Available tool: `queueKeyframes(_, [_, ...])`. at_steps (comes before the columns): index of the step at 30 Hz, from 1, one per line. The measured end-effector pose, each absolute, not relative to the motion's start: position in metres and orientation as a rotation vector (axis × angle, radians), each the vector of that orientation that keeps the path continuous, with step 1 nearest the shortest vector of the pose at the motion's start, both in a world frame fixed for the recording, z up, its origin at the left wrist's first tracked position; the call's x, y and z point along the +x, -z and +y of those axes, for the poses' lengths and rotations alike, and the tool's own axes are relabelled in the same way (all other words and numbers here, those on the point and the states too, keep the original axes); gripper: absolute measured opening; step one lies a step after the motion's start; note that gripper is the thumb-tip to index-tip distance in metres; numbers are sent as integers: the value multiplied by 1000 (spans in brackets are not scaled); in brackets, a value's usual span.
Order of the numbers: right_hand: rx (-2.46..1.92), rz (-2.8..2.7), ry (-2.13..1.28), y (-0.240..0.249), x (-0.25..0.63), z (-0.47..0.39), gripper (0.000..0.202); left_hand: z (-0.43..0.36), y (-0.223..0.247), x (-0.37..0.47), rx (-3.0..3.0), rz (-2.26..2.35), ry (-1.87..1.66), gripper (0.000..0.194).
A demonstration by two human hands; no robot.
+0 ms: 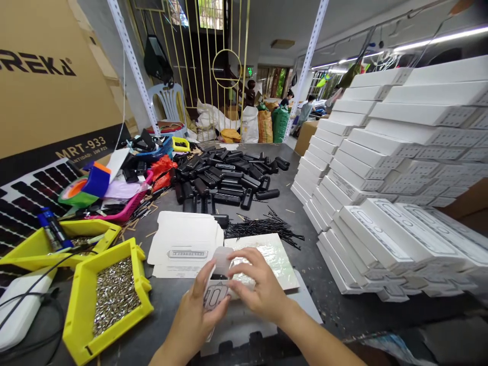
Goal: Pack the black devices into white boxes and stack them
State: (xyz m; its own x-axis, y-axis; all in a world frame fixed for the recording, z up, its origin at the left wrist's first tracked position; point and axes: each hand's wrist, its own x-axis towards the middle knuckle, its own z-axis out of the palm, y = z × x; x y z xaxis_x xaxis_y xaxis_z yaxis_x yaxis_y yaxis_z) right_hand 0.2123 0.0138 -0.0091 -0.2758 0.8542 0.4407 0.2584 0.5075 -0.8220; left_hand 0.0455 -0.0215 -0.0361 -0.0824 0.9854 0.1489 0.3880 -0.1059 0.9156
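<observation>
A narrow white carton (pixel 217 294) with a line drawing on its side is held upright and tilted, its end flap raised. My left hand (pixel 190 312) grips it, fingers on one side and thumb on the other. The curved fingers of my right hand (pixel 257 284) touch the raised flap and the open end. Something dark shows inside the opening, too small to make out. Beyond the hands lie a flat white printed card sheet (pixel 186 246) and a glossy pale sheet (pixel 272 262). Thin black sticks (pixel 263 227) lie behind them.
Black oblong devices (pixel 232 180) are heaped at the back. Stacked white cartons (pixel 366 147) rise on the right. A yellow bin (pixel 72 320) of small metal parts, another yellow bin (pixel 23 251) and a pink basket (pixel 133 211) stand left, by a large cardboard box (pixel 46 107).
</observation>
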Motion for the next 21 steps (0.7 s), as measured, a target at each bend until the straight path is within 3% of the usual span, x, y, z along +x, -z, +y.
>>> queueKeyframes(3, [-946, -1434, -1201, 22, 205, 20, 38, -21, 37, 45, 1632, 1497, -1115, 38])
queueKeyframes(5, [-838, -1420, -1393, 29, 195, 20, 44, -20, 35, 48, 1572, 1478, -1129, 51])
queueKeyframes(9, [-672, -1560, -1313, 31, 182, 14, 35, -17, 26, 53, 1349, 1474, -1147, 95])
queueKeyframes(12, [-728, -1515, -1322, 25, 183, 14, 33, -17, 22, 50, 1405, 1522, -1032, 97])
queueKeyframes(16, [-693, -1745, -1045, 31, 186, 10, 38, -16, 21, 51, 1372, 1471, -1076, 100])
queueKeyframes(21, [-928, -1854, -1046, 46, 191, -15, 124, -14, 24, 55, 1121, 1454, -1264, 88])
